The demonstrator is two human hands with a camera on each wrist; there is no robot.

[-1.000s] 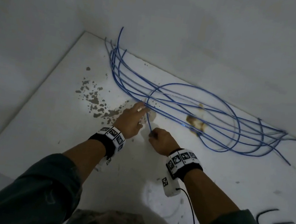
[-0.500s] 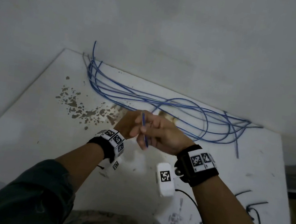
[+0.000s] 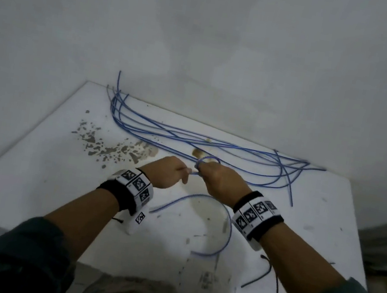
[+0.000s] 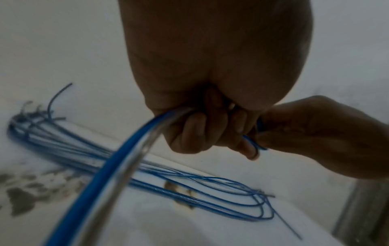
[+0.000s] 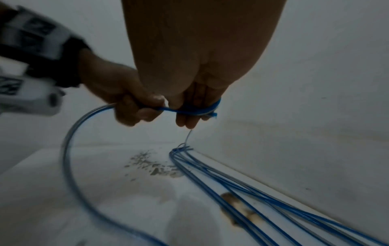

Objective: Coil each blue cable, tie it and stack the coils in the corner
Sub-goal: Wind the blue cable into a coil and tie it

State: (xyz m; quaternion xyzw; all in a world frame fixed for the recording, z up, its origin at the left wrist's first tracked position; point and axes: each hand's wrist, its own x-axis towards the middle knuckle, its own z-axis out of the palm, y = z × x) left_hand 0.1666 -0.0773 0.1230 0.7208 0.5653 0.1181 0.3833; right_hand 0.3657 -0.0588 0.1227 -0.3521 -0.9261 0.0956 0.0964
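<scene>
The person is starting the first coil. The right hand [image 3: 220, 181] has its fingers [image 5: 187, 119] curled, with one turn of a blue cable [image 3: 224, 217] wound around them, the cut end poking out just past the wrap. The left hand [image 3: 165, 171] is closed on the same cable just beside the right, pinching it where it leaves the wrap. From there the free length droops in a wide arc down to the white desk [image 3: 31, 171] near the person's body.

The other blue cables [image 3: 188, 140] lie loose in a long bundle along the far edge of the desk against the wall, their left ends gathered toward the far-left corner. No finished coil shows anywhere, so the task appears to be at its very start.

To do this step well, the left hand should probably feed the cable with light, even tension while the right keeps each new turn lying flat beside the last one, not crossing it. The turns look tight around the fingers; slightly looser loops would likely slide off more easily for tying. The trailing arc could snag the black wires [image 3: 266, 274] at the near right, so it is best drawn in steadily.
</scene>
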